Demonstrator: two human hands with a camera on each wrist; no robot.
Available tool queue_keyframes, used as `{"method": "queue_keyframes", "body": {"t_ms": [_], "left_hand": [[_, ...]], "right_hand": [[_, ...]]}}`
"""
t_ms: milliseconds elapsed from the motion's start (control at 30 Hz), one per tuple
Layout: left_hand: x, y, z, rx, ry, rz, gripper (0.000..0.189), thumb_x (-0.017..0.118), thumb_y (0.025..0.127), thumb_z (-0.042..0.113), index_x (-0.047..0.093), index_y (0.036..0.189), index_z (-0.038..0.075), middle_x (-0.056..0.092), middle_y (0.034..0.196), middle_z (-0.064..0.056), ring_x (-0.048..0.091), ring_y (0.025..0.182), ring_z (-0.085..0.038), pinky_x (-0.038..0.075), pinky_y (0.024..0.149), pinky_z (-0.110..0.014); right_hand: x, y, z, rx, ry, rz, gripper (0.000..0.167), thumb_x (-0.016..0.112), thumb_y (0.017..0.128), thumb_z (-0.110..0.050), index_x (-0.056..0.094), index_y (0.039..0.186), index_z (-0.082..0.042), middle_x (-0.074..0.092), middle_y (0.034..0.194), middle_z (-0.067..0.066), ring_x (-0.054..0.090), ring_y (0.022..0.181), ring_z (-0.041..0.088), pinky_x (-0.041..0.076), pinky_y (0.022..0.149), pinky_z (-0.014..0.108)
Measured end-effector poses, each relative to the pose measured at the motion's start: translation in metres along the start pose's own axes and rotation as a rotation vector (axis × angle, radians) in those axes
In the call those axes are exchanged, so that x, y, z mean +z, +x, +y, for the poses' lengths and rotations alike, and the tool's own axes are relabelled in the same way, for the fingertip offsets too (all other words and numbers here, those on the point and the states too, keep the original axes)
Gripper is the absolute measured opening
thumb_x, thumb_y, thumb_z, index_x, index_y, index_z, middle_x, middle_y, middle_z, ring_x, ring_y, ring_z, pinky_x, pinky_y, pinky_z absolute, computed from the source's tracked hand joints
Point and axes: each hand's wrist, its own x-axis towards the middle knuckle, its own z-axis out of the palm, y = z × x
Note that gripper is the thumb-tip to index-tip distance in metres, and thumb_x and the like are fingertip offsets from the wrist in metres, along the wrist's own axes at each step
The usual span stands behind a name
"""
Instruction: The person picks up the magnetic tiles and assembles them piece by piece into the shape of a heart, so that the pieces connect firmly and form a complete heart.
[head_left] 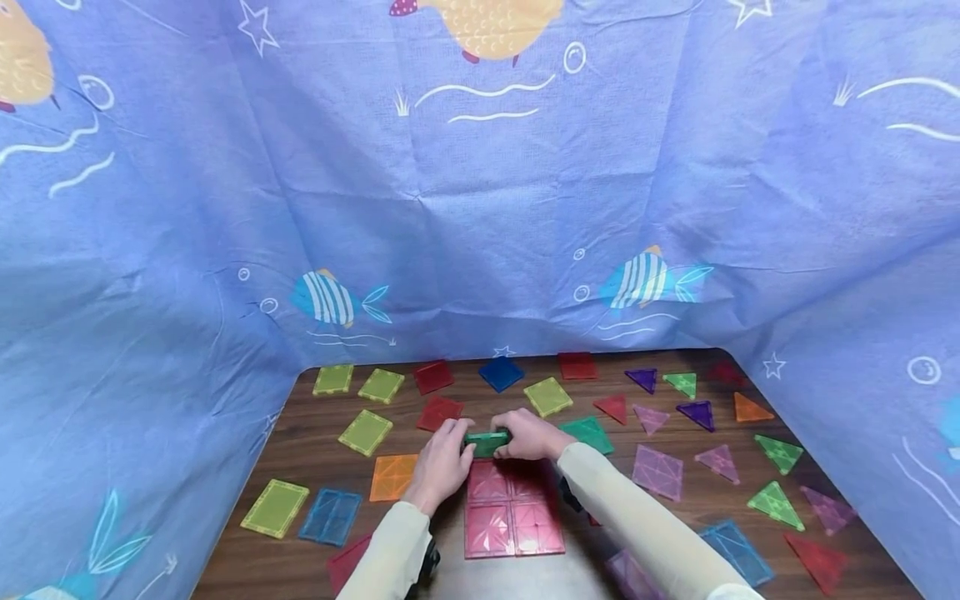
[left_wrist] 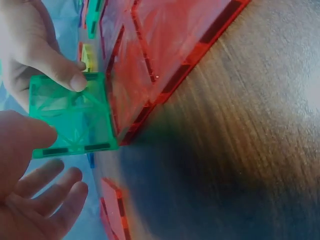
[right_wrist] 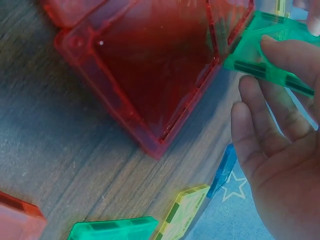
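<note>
A green see-through square magnetic tile (head_left: 486,445) stands up at the far edge of a two-by-two block of red square tiles (head_left: 491,529) lying flat. My left hand (head_left: 441,462) pinches its left side, thumb on the near face. On its right side, my right hand (head_left: 527,436) holds it the same way. Seen from the left wrist, the green tile (left_wrist: 70,115) has its lower edge right at the red tiles (left_wrist: 170,40). The other fingers of my right hand (right_wrist: 285,130) spread out beneath the tile in the right wrist view.
Yellow squares (head_left: 365,432), an orange square (head_left: 393,477) and a blue tile (head_left: 330,516) lie left. Behind are red squares (head_left: 439,412) and a blue square (head_left: 501,374). Another green square (head_left: 588,434) and several triangles (head_left: 777,505) lie right. A blue curtain (head_left: 480,233) surrounds the wooden table.
</note>
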Motion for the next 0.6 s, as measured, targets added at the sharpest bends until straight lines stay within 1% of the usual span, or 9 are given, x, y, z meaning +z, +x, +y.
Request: {"method": "queue_keyframes", "body": {"t_ms": [100,200,267,333,400,467,500,600], "left_hand": [[0.002,0.000,-0.002,0.023,0.005,-0.015,0.019,0.070,0.094,0.014,0.067,0.113,0.011,0.066,0.106,-0.006,0.067,0.091,-0.022,0.057,0.078,-0.043],[0.003,0.000,-0.003,0.026,0.005,-0.032,0.012,0.069,0.095,0.014,0.067,0.107,0.011,0.067,0.102,-0.005,0.067,0.090,-0.022,0.057,0.079,-0.043],[0.004,-0.001,-0.004,0.024,0.001,-0.036,0.011,0.069,0.096,0.014,0.067,0.106,0.011,0.067,0.101,-0.004,0.069,0.092,-0.023,0.057,0.080,-0.044],[0.004,-0.001,-0.005,0.018,-0.002,-0.040,0.010,0.068,0.096,0.014,0.067,0.106,0.012,0.068,0.101,-0.004,0.069,0.093,-0.024,0.057,0.080,-0.045],[0.004,-0.001,-0.006,0.019,-0.004,-0.037,0.010,0.068,0.096,0.014,0.067,0.106,0.012,0.068,0.101,-0.004,0.070,0.093,-0.024,0.057,0.080,-0.045],[0.004,0.000,-0.006,0.016,-0.007,-0.040,0.011,0.068,0.096,0.014,0.066,0.106,0.012,0.068,0.102,-0.004,0.070,0.093,-0.024,0.057,0.081,-0.045],[0.004,0.000,-0.006,0.013,-0.010,-0.043,0.011,0.068,0.096,0.014,0.066,0.107,0.013,0.068,0.102,-0.004,0.069,0.093,-0.023,0.057,0.081,-0.045],[0.005,0.001,-0.006,0.016,-0.015,-0.048,0.010,0.068,0.097,0.015,0.066,0.107,0.013,0.068,0.101,-0.003,0.069,0.092,-0.023,0.057,0.081,-0.045]], "right_hand": [[-0.002,-0.003,0.000,0.020,0.021,0.001,0.018,0.082,0.084,-0.016,0.068,0.094,-0.017,0.066,0.084,-0.006,0.056,0.073,0.006,0.051,0.071,0.028],[-0.009,-0.011,0.002,0.047,0.060,0.005,0.029,0.082,0.083,-0.014,0.068,0.108,-0.012,0.072,0.093,0.000,0.065,0.084,0.013,0.055,0.079,0.036],[-0.017,-0.019,0.010,0.068,0.084,0.020,0.035,0.082,0.082,-0.013,0.067,0.113,-0.010,0.073,0.100,0.005,0.067,0.092,0.018,0.056,0.085,0.042],[-0.029,-0.028,0.021,0.114,0.073,0.053,0.036,0.082,0.082,-0.015,0.067,0.114,-0.007,0.074,0.101,0.007,0.068,0.094,0.021,0.056,0.086,0.044],[-0.041,-0.038,0.034,0.189,0.042,0.108,0.032,0.081,0.082,-0.018,0.069,0.109,-0.006,0.074,0.099,0.007,0.068,0.093,0.021,0.056,0.084,0.043],[-0.050,-0.048,0.046,0.295,-0.013,0.167,0.031,0.081,0.083,-0.023,0.069,0.105,-0.004,0.074,0.095,0.007,0.068,0.089,0.021,0.056,0.082,0.042],[-0.052,-0.053,0.050,0.362,-0.047,0.195,0.032,0.081,0.083,-0.027,0.069,0.103,-0.004,0.074,0.094,0.007,0.068,0.089,0.022,0.056,0.081,0.042],[-0.054,-0.068,0.059,0.534,-0.138,0.226,0.039,0.080,0.083,-0.037,0.067,0.100,-0.004,0.072,0.094,0.011,0.068,0.088,0.028,0.056,0.080,0.047]]}}
